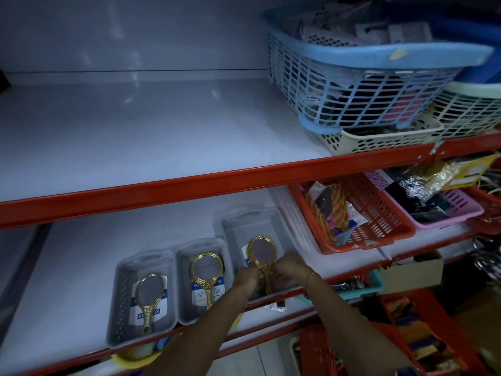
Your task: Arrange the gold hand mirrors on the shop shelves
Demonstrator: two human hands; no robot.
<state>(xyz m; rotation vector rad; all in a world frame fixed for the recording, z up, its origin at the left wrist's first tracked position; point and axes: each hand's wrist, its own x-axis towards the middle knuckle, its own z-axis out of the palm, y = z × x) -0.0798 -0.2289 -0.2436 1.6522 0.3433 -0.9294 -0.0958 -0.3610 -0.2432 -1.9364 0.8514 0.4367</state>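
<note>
Holding the third gold hand mirror over the right grey tray.
Left hand and right hand fingers pinch its handle. Two other gold mirrors lie in neighbouring trays on the lower shelf; tray labels are only partly readable, "ray".

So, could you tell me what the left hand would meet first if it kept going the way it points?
Probably the mirror handle it already grips; beyond that, the grey tray's floor, though depth is unclear.

One head-worn camera (wide-angle) looks forward and down, close over the lower shelf.
</note>
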